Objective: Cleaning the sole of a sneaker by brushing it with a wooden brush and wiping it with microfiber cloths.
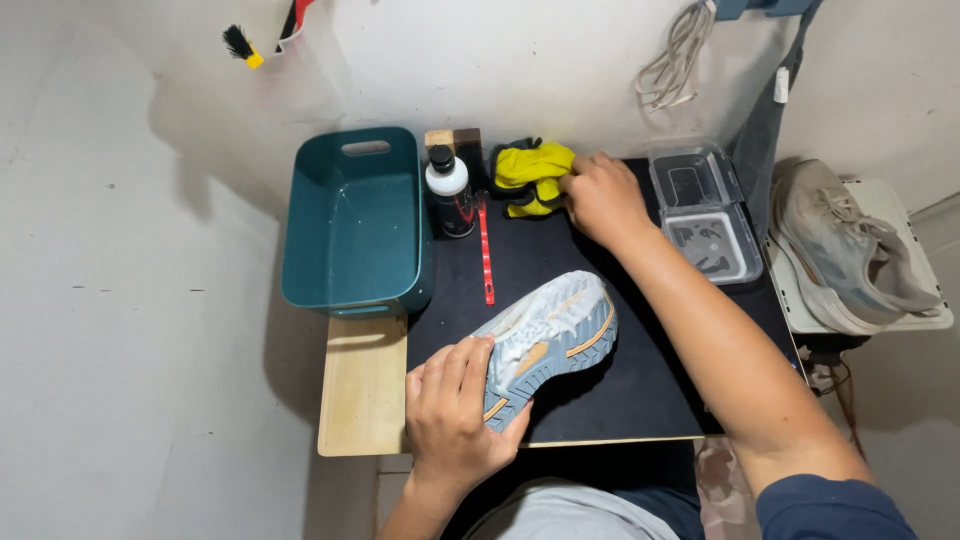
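My left hand (pixel 452 410) grips the heel end of a grey-blue sneaker (pixel 555 335) turned sole-up on the black mat (pixel 650 385); the sole has orange stripes and looks soapy. My right hand (pixel 602 198) reaches to the back of the mat and touches a yellow and black cloth (pixel 530 172), fingers curled on its edge.
A teal plastic basin (pixel 355 225) stands at the left on a wooden board (pixel 362 400). Beside it are a black bottle with a white top (pixel 450 192) and a red-handled brush (pixel 487 255). At the right lie a clear plastic box (pixel 705 215) and another grey sneaker (pixel 850 250) on a white stand.
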